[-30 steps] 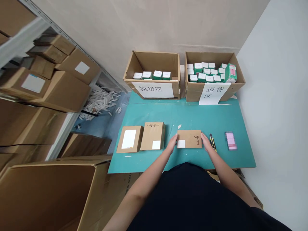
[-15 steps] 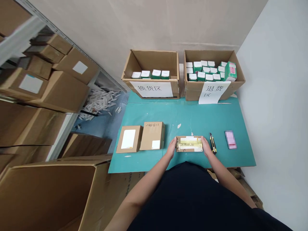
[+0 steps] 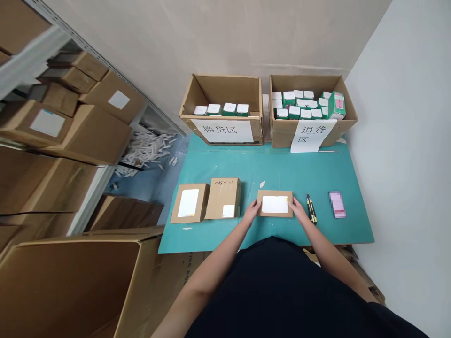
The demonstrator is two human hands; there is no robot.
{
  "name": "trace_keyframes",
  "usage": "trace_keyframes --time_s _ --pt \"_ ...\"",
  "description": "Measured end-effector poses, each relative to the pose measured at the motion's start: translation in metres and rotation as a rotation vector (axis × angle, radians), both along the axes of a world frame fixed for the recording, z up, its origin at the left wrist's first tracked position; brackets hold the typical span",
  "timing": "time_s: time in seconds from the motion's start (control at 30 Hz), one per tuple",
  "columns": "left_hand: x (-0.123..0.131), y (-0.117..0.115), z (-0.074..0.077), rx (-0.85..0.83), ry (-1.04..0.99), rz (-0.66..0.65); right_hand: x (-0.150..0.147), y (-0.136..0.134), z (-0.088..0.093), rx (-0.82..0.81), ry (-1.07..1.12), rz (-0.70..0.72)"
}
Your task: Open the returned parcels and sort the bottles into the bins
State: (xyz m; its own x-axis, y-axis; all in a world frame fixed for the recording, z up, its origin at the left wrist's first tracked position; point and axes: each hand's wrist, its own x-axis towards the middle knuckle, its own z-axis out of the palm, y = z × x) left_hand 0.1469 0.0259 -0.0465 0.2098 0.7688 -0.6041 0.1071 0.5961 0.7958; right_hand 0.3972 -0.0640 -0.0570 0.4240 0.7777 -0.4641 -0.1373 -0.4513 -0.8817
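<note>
A small brown cardboard box (image 3: 260,193) is between my hands near the front of the green table (image 3: 221,162). Its upper face carries a white label (image 3: 275,204). My left hand (image 3: 251,212) grips the box's left end, and my right hand (image 3: 298,209) grips the right end with the thumb on top. Just right of my right hand lies a yellow and black utility knife (image 3: 311,209). To the left of my left hand stand a carton with handwriting (image 3: 218,199) and another carton with a large white label (image 3: 188,203).
At the table's back stand two open cartons, the left one (image 3: 229,84) and the right one (image 3: 278,134), holding green and white boxes and bearing paper signs. A blurred pink item (image 3: 337,204) lies at right. Shelves of boxes (image 3: 102,134) and a large open carton (image 3: 144,263) stand left.
The box in my hands has turned over. Its yellow-taped face was up before; now the white-labelled face is up. Both hands still hold its ends.
</note>
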Motion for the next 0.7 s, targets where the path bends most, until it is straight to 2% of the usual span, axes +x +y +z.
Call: trace_keyframes --time_s 0.1,0.23,0.47,0.7 --pt "-0.001 0.000 0.000 0.091 -0.060 -0.035 0.002 -0.001 0.005 -0.009 0.018 -0.036" --pt "-0.016 -0.017 -0.002 0.140 -0.068 -0.102 0.003 -0.022 0.011 -0.021 0.083 -0.083" --pt "-0.040 -0.055 -0.005 0.027 -0.218 -0.162 -0.014 -0.062 0.014 -0.004 0.162 -0.077" --pt "-0.041 -0.064 0.006 -0.029 -0.162 -0.075 -0.023 -0.061 0.011 -0.026 0.020 -0.075"
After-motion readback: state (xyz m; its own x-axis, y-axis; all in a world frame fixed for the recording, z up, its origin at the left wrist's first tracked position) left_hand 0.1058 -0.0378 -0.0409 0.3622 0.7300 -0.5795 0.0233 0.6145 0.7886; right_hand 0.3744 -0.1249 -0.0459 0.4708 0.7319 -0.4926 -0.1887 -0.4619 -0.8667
